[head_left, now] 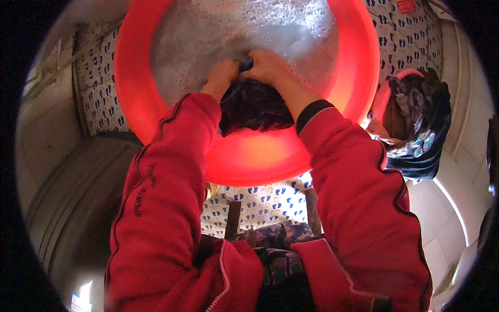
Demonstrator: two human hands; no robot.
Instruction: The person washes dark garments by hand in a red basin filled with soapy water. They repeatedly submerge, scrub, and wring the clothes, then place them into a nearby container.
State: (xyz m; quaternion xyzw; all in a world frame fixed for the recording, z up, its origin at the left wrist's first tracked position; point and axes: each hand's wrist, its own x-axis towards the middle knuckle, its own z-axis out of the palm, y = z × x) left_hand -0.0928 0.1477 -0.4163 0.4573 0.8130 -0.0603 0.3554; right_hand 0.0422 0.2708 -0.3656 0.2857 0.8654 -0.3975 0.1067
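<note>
Both my hands are together over a large red basin [358,57] of soapy, cloudy water [192,36]. Between them is a wet dark cloth garment [254,106], bunched up and draped against the basin's near wall. My left hand [224,73] is closed on the garment's upper end. My right hand [265,66] grips the same bunched part from the other side, its fingers curled round it. The fingertips are partly hidden by the cloth and the water. What kind of garment it is I cannot tell.
To the right stands a red container [382,101] heaped with dark and patterned clothes [423,114]. A floor covering with blue footprint patterns [106,78] lies under the basin. At the left is a dark grey rounded object [78,192]. White curved edging [452,203] runs along the right.
</note>
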